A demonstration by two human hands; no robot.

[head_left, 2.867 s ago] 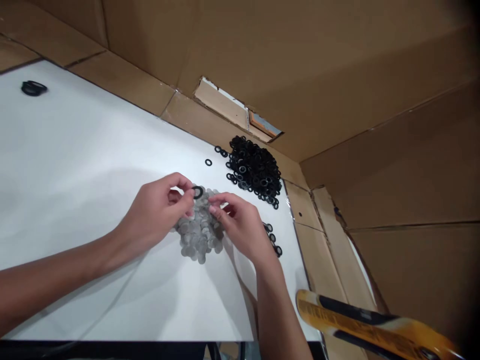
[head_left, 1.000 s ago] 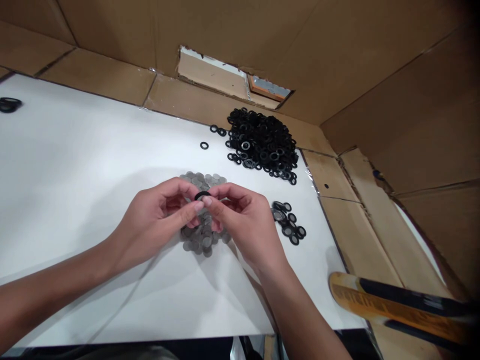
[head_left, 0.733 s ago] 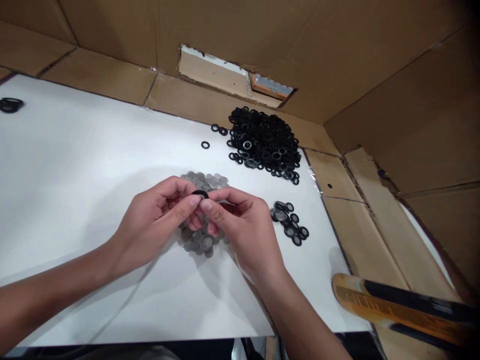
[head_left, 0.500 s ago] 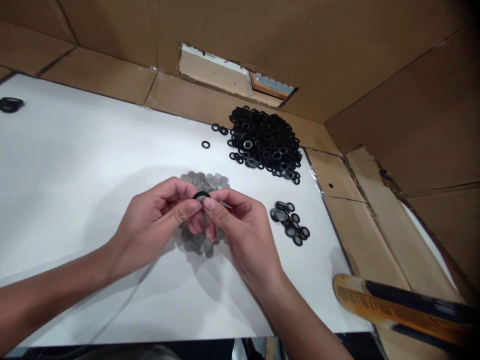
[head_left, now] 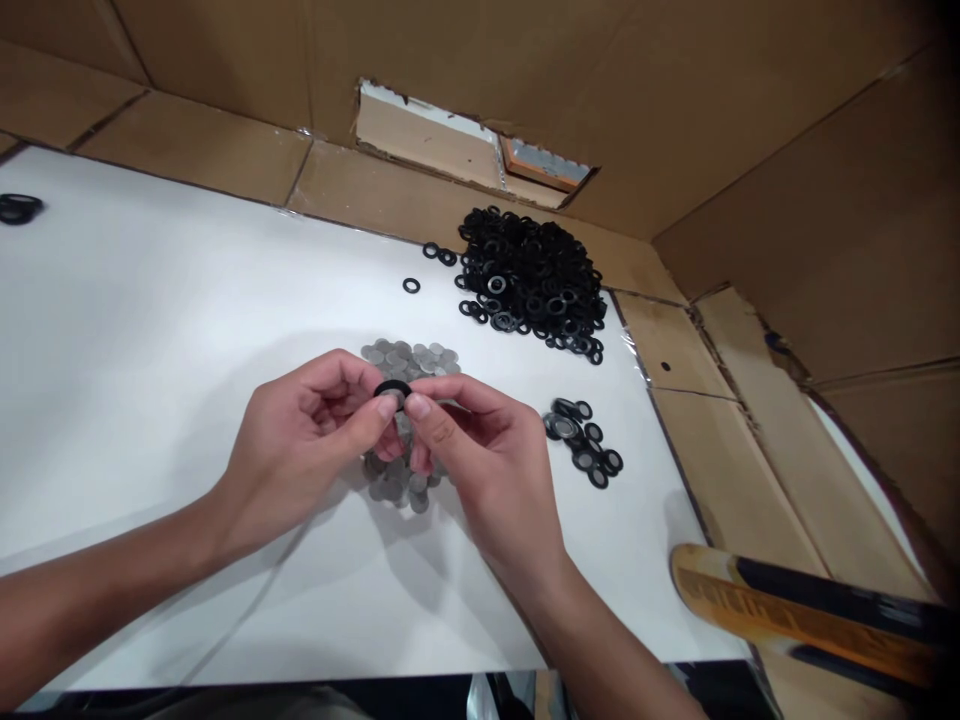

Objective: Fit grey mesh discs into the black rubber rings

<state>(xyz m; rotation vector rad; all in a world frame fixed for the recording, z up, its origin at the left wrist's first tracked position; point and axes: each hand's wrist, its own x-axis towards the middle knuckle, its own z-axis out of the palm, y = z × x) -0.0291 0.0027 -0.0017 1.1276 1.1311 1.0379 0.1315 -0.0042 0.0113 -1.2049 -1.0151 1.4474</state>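
Hands closed in, black ring seemingly pinched, half-hidden.

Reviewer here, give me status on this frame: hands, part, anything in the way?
Left hand and right hand pinching one black ring, grey disc showing inside it. Pile of grey discs directly beneath the hands. Nothing else near.

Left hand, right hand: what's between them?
Head view: a black washer and grey disc, pinched between left hand and right hand.
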